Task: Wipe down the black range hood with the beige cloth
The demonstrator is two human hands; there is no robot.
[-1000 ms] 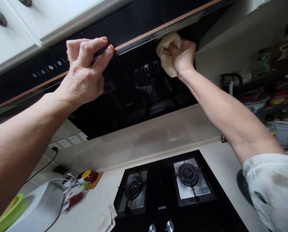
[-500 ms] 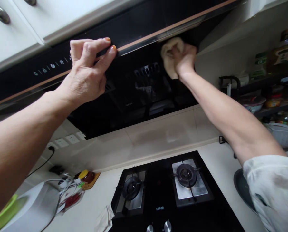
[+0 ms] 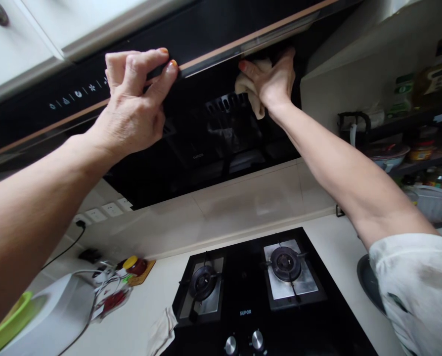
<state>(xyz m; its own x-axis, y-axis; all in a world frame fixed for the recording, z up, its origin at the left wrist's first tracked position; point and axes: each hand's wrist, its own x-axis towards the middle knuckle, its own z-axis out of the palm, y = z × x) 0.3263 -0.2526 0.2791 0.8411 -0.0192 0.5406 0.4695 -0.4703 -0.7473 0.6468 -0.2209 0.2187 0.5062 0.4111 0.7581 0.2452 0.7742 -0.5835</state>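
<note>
A: What is changing from half a second ago?

B: Mostly the right hand, upper right of centre. Its thumb is now showing, orange nail and all, pointing left across the cloth, while the other fingers are stretching upward. The cloth is showing less of itself and is hanging in a tighter bunch, slightly further left.

A: Is that hand gripping it?

B: Yes, it is clasping the cloth, holding it up against the dark underside of the range hood, below the front edge.

A: And the left hand?

B: That one is staying put at upper left of centre, bent fingers touching the hood's front edge. I can't tell whether they are gripping it or only bracing.

A: How are the surfaces looking?

B: The hood is gleaming like black glass, with a thin, straight copper-coloured strip running diagonally along its front. The cloth is looking soft, beige and thickly creased.

A: And lower down?

B: At bottom centre, the glossy black cooktop is carrying two round burners over shiny metal plates. Two silvery round knobs are sitting near the bottom edge. A pale, wrinkled rag is lying beside the cooktop's left side.
</note>
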